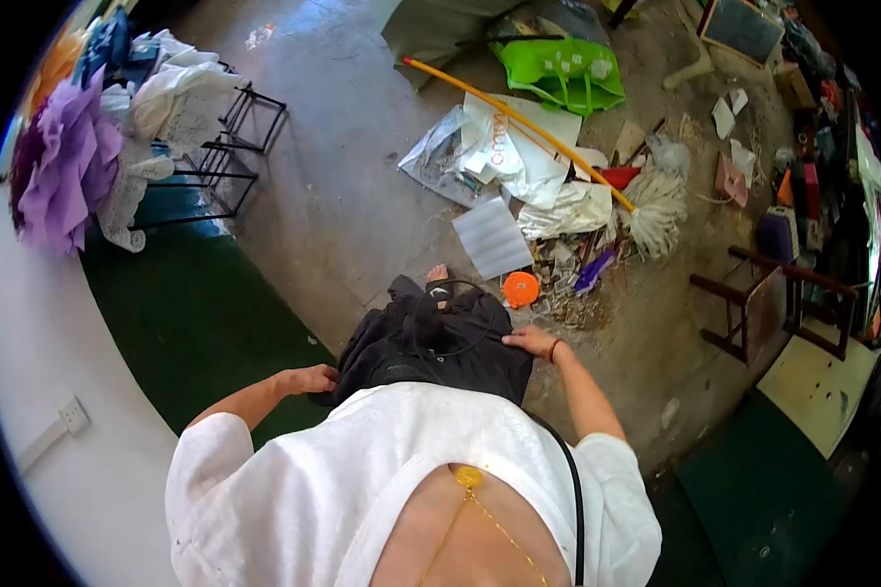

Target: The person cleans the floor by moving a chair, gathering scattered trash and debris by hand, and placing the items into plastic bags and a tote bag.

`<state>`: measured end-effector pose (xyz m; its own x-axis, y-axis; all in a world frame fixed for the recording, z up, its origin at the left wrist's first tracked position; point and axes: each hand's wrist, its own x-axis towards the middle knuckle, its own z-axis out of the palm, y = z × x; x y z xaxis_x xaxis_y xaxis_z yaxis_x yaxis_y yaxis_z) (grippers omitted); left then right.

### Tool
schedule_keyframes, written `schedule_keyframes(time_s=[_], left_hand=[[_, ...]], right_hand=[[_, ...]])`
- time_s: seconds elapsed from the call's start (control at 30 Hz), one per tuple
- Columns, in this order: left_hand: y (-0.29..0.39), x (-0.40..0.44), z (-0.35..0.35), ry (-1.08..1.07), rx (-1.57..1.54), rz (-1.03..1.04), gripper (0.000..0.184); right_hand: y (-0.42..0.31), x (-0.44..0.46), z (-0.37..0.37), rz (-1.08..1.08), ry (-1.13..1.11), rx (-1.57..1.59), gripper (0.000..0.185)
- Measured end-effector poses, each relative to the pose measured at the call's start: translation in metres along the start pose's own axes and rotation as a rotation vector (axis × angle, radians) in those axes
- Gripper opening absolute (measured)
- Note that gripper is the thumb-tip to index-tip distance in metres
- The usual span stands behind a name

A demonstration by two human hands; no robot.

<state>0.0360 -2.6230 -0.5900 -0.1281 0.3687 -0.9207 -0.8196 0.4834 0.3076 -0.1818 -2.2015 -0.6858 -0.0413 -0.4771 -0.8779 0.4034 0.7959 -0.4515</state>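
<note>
Black trousers (431, 347) bunch in loose folds below my white shirt, and a thin black cord loops over them. At the left side, my left hand (313, 379) is closed on an edge of the fabric, its fingertips partly hidden. On the other side, my right hand (532, 340) pinches the same dark cloth between thumb and fingers; a bracelet circles that wrist. Part of a bare foot (439, 276) shows beyond the trousers. Close by on the floor lies an orange round lid (521, 289).
A mop (656, 210) with an orange handle lies across a heap of rubbish, white sheets (519, 147) and a green bag (563, 73). Right stands a wooden stool (754, 308) near clutter; left, cloth hangs over a black metal frame (230, 176) by the wall (29, 323).
</note>
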Motion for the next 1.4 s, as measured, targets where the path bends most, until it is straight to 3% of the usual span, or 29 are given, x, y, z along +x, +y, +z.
schedule_keyframes(time_s=[0.03, 0.13, 0.2, 0.33, 0.4, 0.47, 0.53, 0.6, 0.7, 0.87, 0.93, 0.97, 1.0, 1.07, 1.13, 1.23, 1.27, 1.33, 1.4], left_hand=[[0.007, 0.001, -0.009, -0.009, 0.01, -0.021, 0.041], [0.03, 0.012, -0.039, -0.111, 0.199, 0.039, 0.041], [0.065, 0.017, -0.066, -0.17, 0.22, 0.057, 0.034], [0.092, 0.081, -0.138, 0.06, 0.487, 0.198, 0.029], [0.127, 0.116, -0.182, 0.437, 0.412, 0.167, 0.029], [0.157, 0.163, -0.233, 0.6, 0.278, 0.2, 0.027], [0.19, 0.218, -0.287, 0.612, 0.171, 0.26, 0.026], [0.216, 0.285, -0.34, 0.619, 0.196, 0.164, 0.026], [0.248, 0.381, -0.404, 0.66, 0.424, 0.306, 0.028], [0.284, 0.515, -0.473, 0.677, 0.543, 0.344, 0.031], [0.3, 0.551, -0.485, 0.588, 0.647, 0.375, 0.038], [0.299, 0.572, -0.487, 0.584, 0.654, 0.373, 0.038], [0.3, 0.593, -0.491, 0.598, 0.71, 0.397, 0.042], [0.291, 0.642, -0.503, 0.627, 0.77, 0.423, 0.046], [0.268, 0.701, -0.513, 0.677, 0.829, 0.51, 0.057], [0.277, 0.748, -0.517, 0.645, 0.54, 0.28, 0.078], [0.267, 0.779, -0.523, 0.592, 0.399, 0.267, 0.095], [0.275, 0.792, -0.505, 0.608, 0.219, 0.223, 0.101], [0.28, 0.804, -0.494, 0.745, 0.112, 0.078, 0.101]], right_hand=[[-0.005, -0.005, -0.006, 0.071, -0.025, 0.227, 0.05], [-0.006, 0.008, -0.041, 0.241, -0.002, 0.149, 0.057], [0.003, 0.028, -0.054, 0.216, 0.065, 0.242, 0.056], [0.02, 0.086, -0.108, 0.107, 0.296, 0.37, 0.053], [0.013, 0.115, -0.141, 0.136, 0.443, 0.391, 0.047], [0.045, 0.182, -0.18, 0.149, 0.503, 0.261, 0.041], [0.044, 0.223, -0.201, 0.124, 0.61, 0.317, 0.045], [0.035, 0.258, -0.215, 0.104, 0.718, 0.371, 0.048], [0.039, 0.324, -0.229, 0.023, 0.812, 0.282, 0.047], [0.01, 0.4, -0.228, 0.222, 0.826, 0.3, 0.053], [0.016, 0.441, -0.232, 0.16, 0.92, 0.051, 0.057], [0.013, 0.456, -0.235, 0.201, 0.907, 0.074, 0.063], [0.015, 0.477, -0.242, 0.187, 0.913, 0.071, 0.063], [0.025, 0.518, -0.25, 0.197, 1.075, -0.292, 0.07], [0.04, 0.552, -0.26, 0.219, 1.085, -0.329, 0.076], [0.068, 0.598, -0.268, 0.333, 1.147, -0.429, 0.072], [0.089, 0.615, -0.266, 0.33, 1.149, -0.321, 0.065], [0.117, 0.632, -0.262, 0.325, 1.163, -0.215, 0.057], [0.124, 0.63, -0.264, 0.116, 0.926, -0.482, 0.034]])
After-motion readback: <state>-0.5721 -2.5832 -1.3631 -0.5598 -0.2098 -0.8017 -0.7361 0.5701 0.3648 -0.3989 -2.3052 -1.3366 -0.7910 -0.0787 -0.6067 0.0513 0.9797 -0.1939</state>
